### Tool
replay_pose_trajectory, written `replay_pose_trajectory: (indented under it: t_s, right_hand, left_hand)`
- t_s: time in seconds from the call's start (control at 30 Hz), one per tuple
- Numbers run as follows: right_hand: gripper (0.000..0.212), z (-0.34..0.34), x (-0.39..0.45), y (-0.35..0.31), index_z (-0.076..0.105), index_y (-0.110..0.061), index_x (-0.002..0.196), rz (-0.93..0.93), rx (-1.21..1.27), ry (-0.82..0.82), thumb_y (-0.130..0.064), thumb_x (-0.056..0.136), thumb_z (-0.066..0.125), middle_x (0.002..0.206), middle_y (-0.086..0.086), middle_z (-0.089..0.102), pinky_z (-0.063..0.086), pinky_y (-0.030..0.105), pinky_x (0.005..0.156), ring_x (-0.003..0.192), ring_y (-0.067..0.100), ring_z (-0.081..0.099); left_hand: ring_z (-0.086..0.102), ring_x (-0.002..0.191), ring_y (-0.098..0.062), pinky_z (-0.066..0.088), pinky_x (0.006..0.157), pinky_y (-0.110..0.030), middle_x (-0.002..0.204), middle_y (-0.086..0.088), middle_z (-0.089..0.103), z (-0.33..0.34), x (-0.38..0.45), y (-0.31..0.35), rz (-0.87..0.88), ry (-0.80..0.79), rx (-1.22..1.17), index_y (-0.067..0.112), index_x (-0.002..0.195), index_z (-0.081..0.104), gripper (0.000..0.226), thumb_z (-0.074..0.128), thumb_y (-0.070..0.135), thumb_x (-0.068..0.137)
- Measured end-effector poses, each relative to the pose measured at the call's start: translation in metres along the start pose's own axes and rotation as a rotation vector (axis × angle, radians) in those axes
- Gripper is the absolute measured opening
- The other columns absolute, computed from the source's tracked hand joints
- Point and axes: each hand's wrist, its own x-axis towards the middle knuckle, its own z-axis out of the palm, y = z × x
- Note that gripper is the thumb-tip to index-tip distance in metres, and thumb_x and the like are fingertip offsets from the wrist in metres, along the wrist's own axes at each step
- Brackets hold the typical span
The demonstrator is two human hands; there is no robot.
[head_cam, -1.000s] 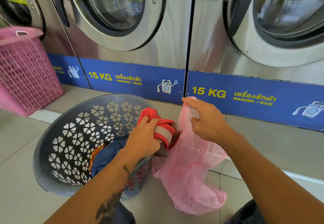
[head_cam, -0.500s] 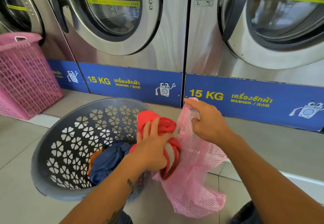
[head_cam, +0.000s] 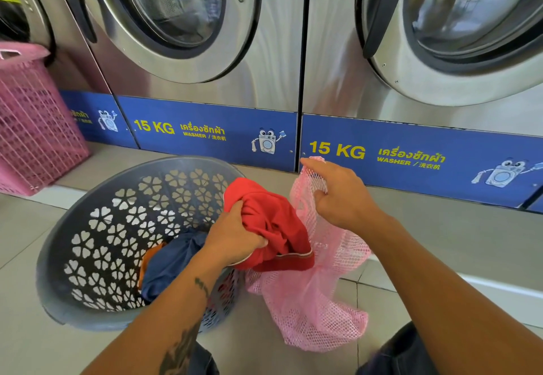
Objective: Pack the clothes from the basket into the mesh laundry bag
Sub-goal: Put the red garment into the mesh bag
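A grey round basket [head_cam: 97, 228] with flower-shaped holes stands on the floor, tilted toward me. Inside it lie a navy garment [head_cam: 173, 260] and a bit of orange cloth [head_cam: 148, 257]. My left hand [head_cam: 235, 236] grips a bunched red garment [head_cam: 270, 225] over the basket's right rim, right against the mouth of the pink mesh laundry bag [head_cam: 311, 301]. My right hand [head_cam: 338, 195] pinches the bag's top edge and holds it up; the bag hangs down to the floor.
A row of steel 15 KG washers [head_cam: 205, 51] with blue base panels stands on a raised step straight ahead. A pink lattice basket [head_cam: 32, 122] sits on that step at the left. Pale floor tiles [head_cam: 26, 339] lie around the grey basket.
My left hand has lifted the red garment out of the grey basket and shifted it right, up against the bag's mouth. My right hand keeps holding the bag's top edge.
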Motion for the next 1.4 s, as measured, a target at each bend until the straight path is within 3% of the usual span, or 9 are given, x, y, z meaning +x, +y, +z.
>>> replay_pose_trajectory:
  t_s: [0.13,0.2,0.47,0.7,0.8,0.93,1.17,1.3,1.4]
  right_hand:
    - [0.07,0.0,0.0,0.002,0.042,-0.033,0.146,-0.005,0.013,-0.006,-0.002,0.085,0.059,0.151,-0.003,0.047,0.037,0.046,0.11,0.137,0.026,0.043]
    - [0.07,-0.002,0.0,0.003,0.044,-0.033,0.145,-0.015,0.034,0.003,-0.001,0.084,0.058,0.15,-0.003,0.048,0.038,0.043,0.11,0.136,0.025,0.044]
    - [0.073,-0.027,0.003,0.004,0.043,-0.026,0.147,-0.066,0.199,0.047,0.006,0.082,0.054,0.152,-0.002,0.045,0.028,0.039,0.118,0.143,0.018,0.036]
    - [0.075,-0.044,0.003,0.01,0.047,-0.024,0.145,0.013,0.438,-0.012,0.016,0.082,0.046,0.151,-0.006,0.044,0.027,0.001,0.095,0.128,-0.002,0.042]
    - [0.074,-0.044,0.001,0.016,0.053,-0.028,0.141,0.077,0.632,-0.043,0.014,0.081,0.048,0.145,-0.007,0.051,0.036,0.012,0.068,0.08,-0.011,0.045]
    - [0.072,-0.035,0.0,0.025,0.059,-0.033,0.134,0.194,0.789,-0.051,0.014,0.08,0.049,0.142,-0.007,0.054,0.038,0.015,0.062,0.068,-0.006,0.048]
    - [0.068,-0.046,0.012,0.035,0.064,-0.021,0.129,0.348,1.12,-0.075,0.019,0.079,0.042,0.134,0.007,0.062,0.041,0.028,0.056,0.07,0.017,0.055]
    - [0.067,-0.054,0.015,0.047,0.059,-0.015,0.134,0.381,1.271,-0.135,0.019,0.081,0.036,0.129,0.008,0.065,0.043,0.029,0.072,0.094,0.025,0.055]
    - [0.066,-0.058,0.015,0.055,0.061,-0.014,0.128,0.337,1.328,-0.18,0.019,0.077,0.036,0.119,0.006,0.068,0.042,0.033,0.077,0.102,0.029,0.051]
  left_hand:
    - [0.061,0.096,-0.026,0.047,0.076,-0.034,0.097,0.005,0.059,0.007,-0.008,0.009,0.133,0.245,0.046,0.032,0.104,0.056,0.036,0.07,0.028,0.071]
    - [0.056,0.094,-0.025,0.047,0.076,-0.037,0.094,0.005,0.052,0.006,-0.015,0.018,0.215,0.308,0.142,0.028,0.097,0.061,0.024,0.064,0.021,0.074]
    - [0.055,0.097,-0.028,0.046,0.082,-0.042,0.104,0.0,0.058,0.005,-0.052,0.08,0.541,0.266,-0.113,0.022,0.1,0.053,0.026,0.052,0.01,0.077]
    - [0.059,0.091,-0.026,0.042,0.07,-0.035,0.099,0.0,0.071,0.071,-0.051,0.108,0.379,0.315,-0.175,0.032,0.109,0.06,0.033,0.053,0.02,0.079]
    - [0.061,0.096,-0.033,0.046,0.076,-0.041,0.098,-0.004,0.068,0.095,-0.035,0.11,0.349,0.27,-0.052,0.026,0.107,0.064,0.031,0.051,0.02,0.08]
    - [0.059,0.091,-0.032,0.051,0.073,-0.044,0.094,-0.007,0.062,0.124,-0.021,0.121,0.446,0.194,0.029,0.021,0.094,0.058,0.016,0.051,0.018,0.08]
    - [0.059,0.109,-0.034,0.048,0.086,-0.036,0.124,-0.016,0.057,0.174,-0.006,0.133,0.273,-0.125,-0.001,0.002,0.135,0.043,0.068,0.075,0.007,0.075]
    - [0.058,0.109,-0.034,0.05,0.091,-0.046,0.116,-0.008,0.062,0.189,-0.001,0.124,0.443,-0.188,0.087,0.014,0.113,0.058,0.024,0.056,0.021,0.089]
    - [0.057,0.104,-0.027,0.051,0.082,-0.042,0.107,0.0,0.06,0.185,0.008,0.112,0.535,-0.101,0.221,0.024,0.108,0.058,0.024,0.054,0.027,0.085]
